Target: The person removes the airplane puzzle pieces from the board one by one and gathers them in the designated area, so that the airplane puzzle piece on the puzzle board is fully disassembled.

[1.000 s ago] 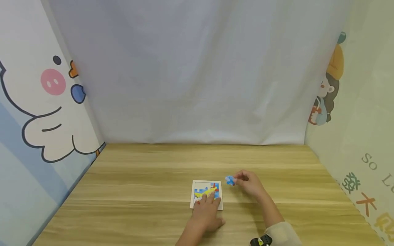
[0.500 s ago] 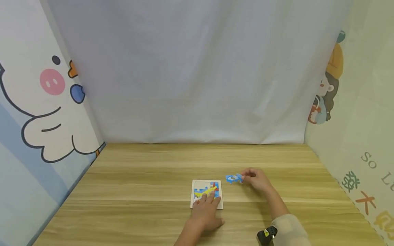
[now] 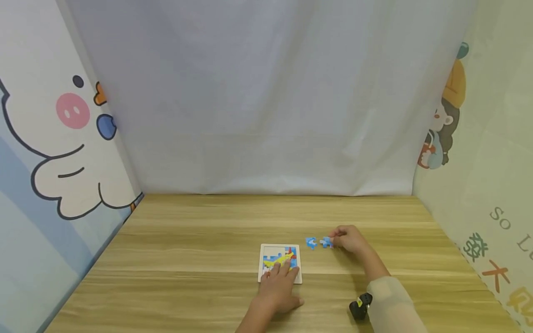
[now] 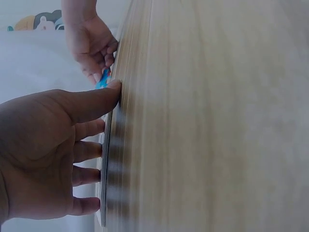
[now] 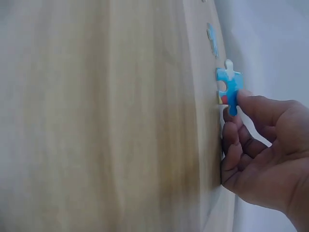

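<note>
One piece point(image 3: 311, 243) lies on the table point(image 3: 187, 240) right of the puzzle point(image 3: 273, 250), the right hand point(image 3: 351, 240) pinches a second piece point(image 5: 231, 86) beside it by one edge, and the spread left hand point(image 3: 278, 289) rests on the puzzle, presumably steadying it.

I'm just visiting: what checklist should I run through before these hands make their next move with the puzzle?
1. Puzzle board steadied: ok, the left hand rests on it.
2. Held piece gripped: ok, the right hand pinches it.
3. Space for more pieces: ok, a bare gap shows at the board's upper left in the head view.
4. Held piece over that gap: not ok, it is off to the right of the board.
5. Loose piece placed: not ok, it lies on the table.
6. Held piece's fit: cannot tell.
</note>
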A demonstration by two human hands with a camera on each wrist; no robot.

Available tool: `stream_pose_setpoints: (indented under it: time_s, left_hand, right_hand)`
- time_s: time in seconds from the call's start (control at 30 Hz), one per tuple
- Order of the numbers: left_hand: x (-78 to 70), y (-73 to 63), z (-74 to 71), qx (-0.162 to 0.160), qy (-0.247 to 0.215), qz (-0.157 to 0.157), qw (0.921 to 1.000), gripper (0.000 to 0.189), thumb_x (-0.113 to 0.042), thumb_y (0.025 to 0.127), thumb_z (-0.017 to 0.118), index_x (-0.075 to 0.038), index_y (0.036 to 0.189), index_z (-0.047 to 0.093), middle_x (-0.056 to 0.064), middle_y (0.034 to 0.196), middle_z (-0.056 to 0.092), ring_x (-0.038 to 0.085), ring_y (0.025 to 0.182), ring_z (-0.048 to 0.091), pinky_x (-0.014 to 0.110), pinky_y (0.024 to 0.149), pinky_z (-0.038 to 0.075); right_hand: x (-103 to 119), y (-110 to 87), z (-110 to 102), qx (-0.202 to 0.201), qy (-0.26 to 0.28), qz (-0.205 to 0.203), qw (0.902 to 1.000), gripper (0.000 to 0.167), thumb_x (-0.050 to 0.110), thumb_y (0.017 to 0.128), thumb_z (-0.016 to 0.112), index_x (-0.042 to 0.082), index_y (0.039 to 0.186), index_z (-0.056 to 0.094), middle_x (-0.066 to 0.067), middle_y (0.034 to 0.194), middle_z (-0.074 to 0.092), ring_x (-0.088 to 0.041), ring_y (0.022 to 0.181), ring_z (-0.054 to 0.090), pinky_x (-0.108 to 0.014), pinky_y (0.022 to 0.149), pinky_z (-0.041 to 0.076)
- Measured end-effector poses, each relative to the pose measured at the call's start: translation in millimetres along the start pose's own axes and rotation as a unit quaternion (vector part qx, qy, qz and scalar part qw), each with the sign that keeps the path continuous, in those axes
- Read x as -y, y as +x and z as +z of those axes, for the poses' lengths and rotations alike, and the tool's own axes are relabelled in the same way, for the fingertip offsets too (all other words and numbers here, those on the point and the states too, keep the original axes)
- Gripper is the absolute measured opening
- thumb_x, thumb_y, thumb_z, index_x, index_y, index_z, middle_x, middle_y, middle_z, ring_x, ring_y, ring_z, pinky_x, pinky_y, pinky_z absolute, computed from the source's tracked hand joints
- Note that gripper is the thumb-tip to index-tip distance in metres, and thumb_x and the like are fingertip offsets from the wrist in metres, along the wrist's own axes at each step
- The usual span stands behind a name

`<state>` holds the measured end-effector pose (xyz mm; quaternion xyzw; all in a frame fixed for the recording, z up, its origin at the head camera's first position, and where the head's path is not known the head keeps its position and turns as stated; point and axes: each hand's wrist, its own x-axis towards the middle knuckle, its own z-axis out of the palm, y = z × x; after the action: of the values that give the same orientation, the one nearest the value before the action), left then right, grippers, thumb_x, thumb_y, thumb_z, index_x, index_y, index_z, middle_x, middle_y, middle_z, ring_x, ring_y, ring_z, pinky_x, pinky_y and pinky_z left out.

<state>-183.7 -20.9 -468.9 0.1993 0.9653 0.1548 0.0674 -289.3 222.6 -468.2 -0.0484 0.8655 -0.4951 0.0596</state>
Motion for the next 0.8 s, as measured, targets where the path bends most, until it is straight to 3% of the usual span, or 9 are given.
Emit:
stream_pose_setpoints:
  time_s: [0.27, 0.57, 0.8]
  left_hand:
    - [-1.9, -1.9, -5.2, 0.008, -0.019, -0.002, 0.9998, 0.073, -0.038, 0.074, 0.075, -0.012, 0.136, 0.047, 0.012, 0.144, 0.036, 0.037, 0.13, 0.03, 0.059, 0.098, 0.029]
    - [-5.2, -3.2, -6.2, 0.005, 0.0, -0.008, 1.0, 0.073, -0.04, 0.074, 0.075, -0.012, 0.136, 0.048, 0.012, 0.143, 0.036, 0.037, 0.129, 0.031, 0.057, 0.097, 0.03]
    - [-3.8, -1.8, -4.0, 0.005, 0.0, -0.004, 1.0, 0.073, -0.039, 0.074, 0.075, -0.011, 0.136, 0.047, 0.013, 0.143, 0.036, 0.037, 0.129, 0.031, 0.058, 0.097, 0.03]
  right_hand:
    - [0, 6.7, 0, 0.005, -0.055, 0.005, 0.9985, 0.009, -0.002, 0.083, 0.061, -0.006, 0.09, 0.063, -0.006, 0.079, 0.059, -0.019, 0.073, 0.052, -0.029, 0.065, 0.045]
    - [0, 12.3, 4, -0.007, -0.122, -0.01, 0.9925, 0.006, 0.001, 0.081, 0.065, -0.004, 0.083, 0.063, -0.004, 0.077, 0.061, -0.02, 0.074, 0.054, -0.031, 0.065, 0.044]
    - [2, 9.4, 1, -0.025, -0.136, -0.006, 0.9904, 0.004, -0.001, 0.081, 0.063, -0.004, 0.084, 0.064, -0.006, 0.08, 0.062, -0.024, 0.079, 0.056, -0.038, 0.07, 0.046]
